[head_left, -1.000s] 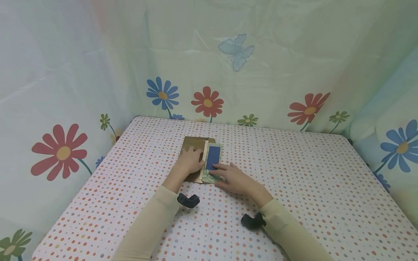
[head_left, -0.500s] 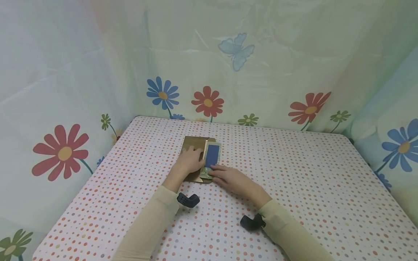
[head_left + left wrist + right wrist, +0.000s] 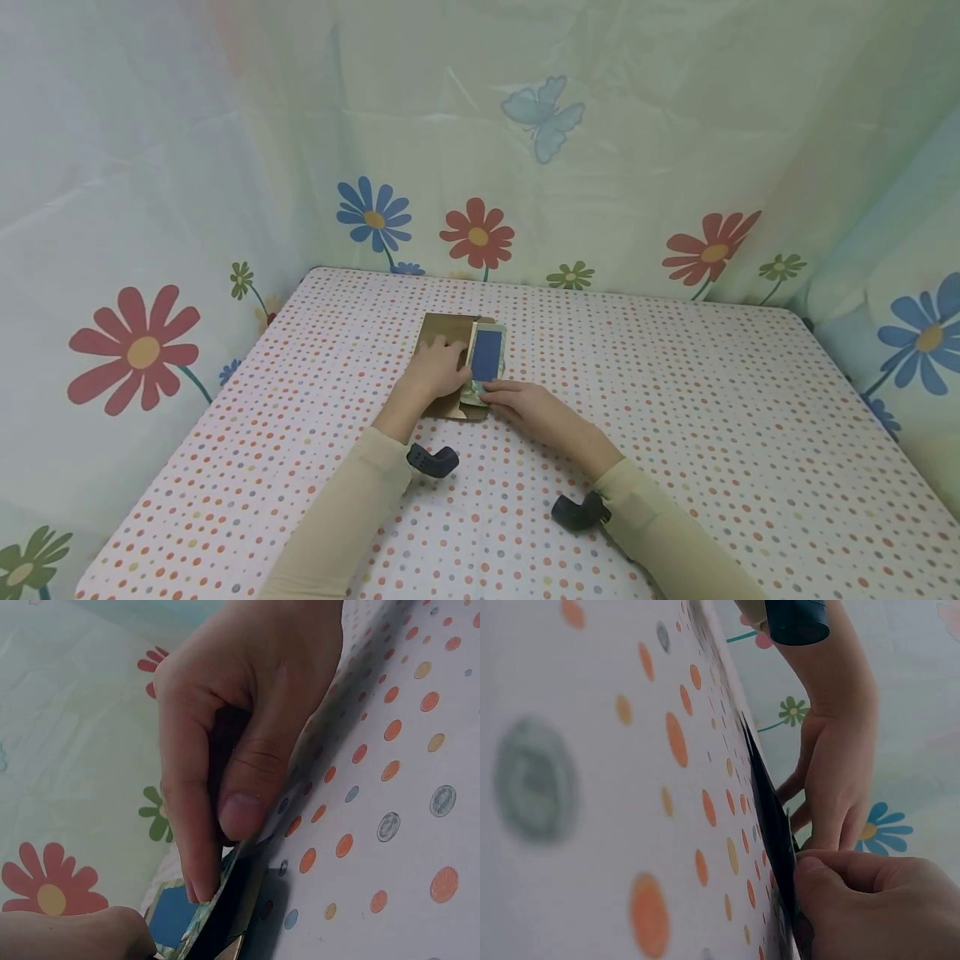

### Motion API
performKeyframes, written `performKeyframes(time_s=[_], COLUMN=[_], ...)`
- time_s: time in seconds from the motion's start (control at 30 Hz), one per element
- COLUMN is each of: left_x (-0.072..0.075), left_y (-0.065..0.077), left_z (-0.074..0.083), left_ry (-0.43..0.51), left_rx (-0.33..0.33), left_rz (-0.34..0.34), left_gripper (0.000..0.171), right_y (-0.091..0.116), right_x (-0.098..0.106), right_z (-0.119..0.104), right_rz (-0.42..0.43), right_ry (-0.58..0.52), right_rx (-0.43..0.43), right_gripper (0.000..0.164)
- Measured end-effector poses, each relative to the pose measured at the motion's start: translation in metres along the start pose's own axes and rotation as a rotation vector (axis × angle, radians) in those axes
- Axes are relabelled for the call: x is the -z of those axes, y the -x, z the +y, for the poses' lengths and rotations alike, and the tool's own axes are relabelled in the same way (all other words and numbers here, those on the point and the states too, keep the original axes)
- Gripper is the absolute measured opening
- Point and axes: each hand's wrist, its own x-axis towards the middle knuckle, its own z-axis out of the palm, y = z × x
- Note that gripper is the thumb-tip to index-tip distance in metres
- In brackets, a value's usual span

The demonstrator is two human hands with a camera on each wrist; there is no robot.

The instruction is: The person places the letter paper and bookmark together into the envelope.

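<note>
A flat gold-brown paper sleeve (image 3: 442, 405), like an envelope, lies on the table. Over its right part is a green patterned card (image 3: 474, 393) bearing a blue rectangle, also seen in the left wrist view as a card (image 3: 169, 915). My left hand (image 3: 437, 367) rests on the sleeve with fingers spread, its thumb beside the card's left edge. At the card's near right corner, my right hand (image 3: 534, 410) pinches the edge, fingers on top and thumb at the rim. The right wrist view shows the right hand (image 3: 877, 900) at the dark sheet edge, facing the left hand (image 3: 840, 765).
A white dotted cloth (image 3: 675, 400) covers the table. Flowered curtains (image 3: 600, 125) hang behind and at both sides. Black wrist cameras (image 3: 432, 461) sit on both forearms.
The card has shifted left and slightly away from me over the sleeve, my right hand moving a little left with it. My left hand stays in place.
</note>
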Motion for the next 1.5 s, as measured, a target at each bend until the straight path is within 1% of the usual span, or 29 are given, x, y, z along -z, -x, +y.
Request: performKeyframes(time_s=[0.23, 0.5, 0.67, 0.7, 0.77, 0.9, 0.97, 1.1, 1.27, 1.5], left_x=[0.001, -0.002, -0.003, -0.003, -0.003, -0.002, -0.001, 0.001, 0.002, -0.001], left_y=[0.000, -0.002, -0.003, -0.002, -0.002, -0.001, -0.001, -0.001, -0.001, -0.002], left_z=[0.000, -0.004, -0.004, -0.004, -0.003, -0.002, -0.001, 0.000, 0.000, -0.004], left_ry=[-0.007, 0.030, 0.037, 0.037, 0.038, 0.044, 0.044, 0.033, 0.022, 0.028], left_rx=[-0.005, -0.001, 0.002, 0.003, 0.003, 0.001, -0.002, -0.011, -0.016, -0.011], left_rz=[-0.001, 0.000, -0.005, -0.005, -0.005, -0.008, -0.010, -0.009, -0.008, -0.007], left_gripper=[0.053, 0.055, 0.054, 0.054, 0.054, 0.053, 0.053, 0.053, 0.053, 0.054], right_y=[0.001, 0.002, 0.002, 0.002, 0.002, 0.003, 0.003, 0.004, 0.005, 0.005], right_x=[-0.001, 0.002, -0.001, -0.002, -0.004, -0.006, -0.006, -0.006, -0.004, -0.001], right_z=[0.001, -0.001, 0.000, 0.001, 0.003, 0.007, 0.009, 0.009, 0.006, 0.003], right_rz=[-0.033, -0.091, -0.130, -0.130, -0.111, -0.030, -0.003, -0.018, -0.061, -0.060], right_ry=[0.019, -0.002, 0.014, 0.022, 0.033, 0.059, 0.071, 0.086, 0.061, 0.026], right_rx=[0.019, 0.016, 0.053, 0.064, 0.055, 0.015, 0.018, 0.039, 0.013, 0.052], right_gripper=[0.032, 0.034, 0.039, 0.040, 0.041, 0.040, 0.038, 0.039, 0.042, 0.040])
